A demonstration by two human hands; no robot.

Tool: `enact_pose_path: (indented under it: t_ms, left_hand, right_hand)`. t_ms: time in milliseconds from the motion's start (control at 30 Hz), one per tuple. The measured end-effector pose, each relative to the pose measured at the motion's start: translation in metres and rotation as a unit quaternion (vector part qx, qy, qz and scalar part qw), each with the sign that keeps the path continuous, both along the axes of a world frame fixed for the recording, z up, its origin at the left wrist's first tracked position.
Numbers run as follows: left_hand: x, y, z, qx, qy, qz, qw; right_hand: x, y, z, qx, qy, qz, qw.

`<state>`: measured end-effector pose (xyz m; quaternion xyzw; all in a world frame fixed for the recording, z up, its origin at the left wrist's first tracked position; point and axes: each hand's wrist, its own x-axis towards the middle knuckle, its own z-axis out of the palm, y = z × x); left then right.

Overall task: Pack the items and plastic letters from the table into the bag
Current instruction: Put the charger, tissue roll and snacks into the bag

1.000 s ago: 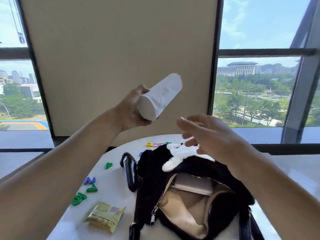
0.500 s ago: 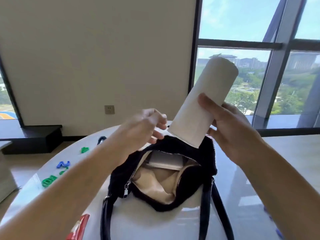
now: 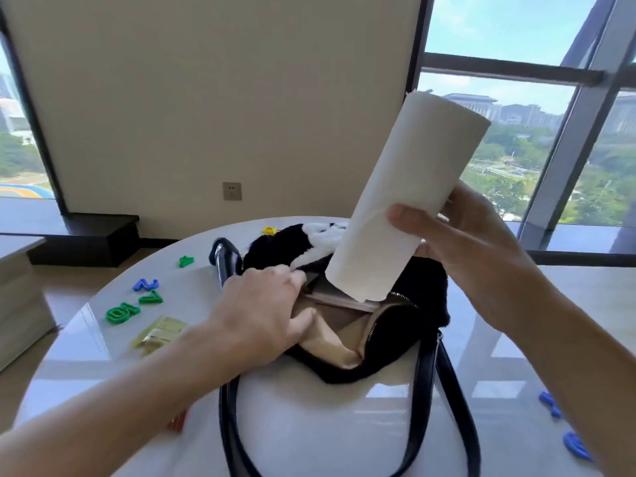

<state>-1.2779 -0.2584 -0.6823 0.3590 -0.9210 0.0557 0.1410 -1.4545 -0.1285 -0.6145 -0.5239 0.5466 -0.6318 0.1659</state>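
Observation:
A black furry bag [image 3: 409, 325] with a beige lining lies unzipped in the middle of the white round table [image 3: 309, 418]. My right hand [image 3: 457, 249] grips a white paper roll [image 3: 406, 204], tilted, its lower end right over the bag's mouth. My left hand [image 3: 265, 311] holds the near left edge of the opening, fingers inside the lining. Green and blue plastic numbers [image 3: 137, 301] lie on the table to the left, and a single green one [image 3: 186, 260] sits farther back. More blue pieces [image 3: 564, 428] lie at the right edge.
A yellow snack packet [image 3: 160, 333] lies left of the bag. A black glossy object [image 3: 225, 261] stands behind my left hand. A small yellow item [image 3: 269, 230] sits at the far side. The bag's black straps [image 3: 440, 407] loop toward me. Something red [image 3: 177, 423] peeks under my left forearm.
The roll passed from my left hand to my right hand and came down to the bag's mouth. My left hand dropped and took hold of the bag's opening.

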Motion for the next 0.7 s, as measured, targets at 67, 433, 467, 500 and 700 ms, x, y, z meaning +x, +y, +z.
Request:
enact_pose_path:
  t_ms: [67,433,467,500,700]
  left_hand:
    - [0.000,-0.007,-0.001,0.004,0.083,-0.019,0.996]
    - [-0.010,-0.020,0.015,0.048,0.218,-0.151,0.963]
    - [-0.009,-0.020,0.016,0.048,0.219,-0.162,0.961]
    - [-0.009,-0.020,0.016,0.051,0.223,-0.169,0.959]
    - [-0.004,-0.030,0.026,0.149,0.270,-0.184,0.933]
  right_hand:
    - [0.002,0.002,-0.004,-0.010,0.013,0.002,1.000]
    - [0.019,-0.019,-0.059,-0.010,0.218,-0.197,0.956]
    - [0.019,-0.023,-0.065,-0.008,0.253,-0.213,0.944]
    - [0.019,-0.027,-0.071,-0.008,0.283,-0.223,0.933]
    - [0.019,-0.048,-0.077,-0.002,0.441,-0.263,0.858]
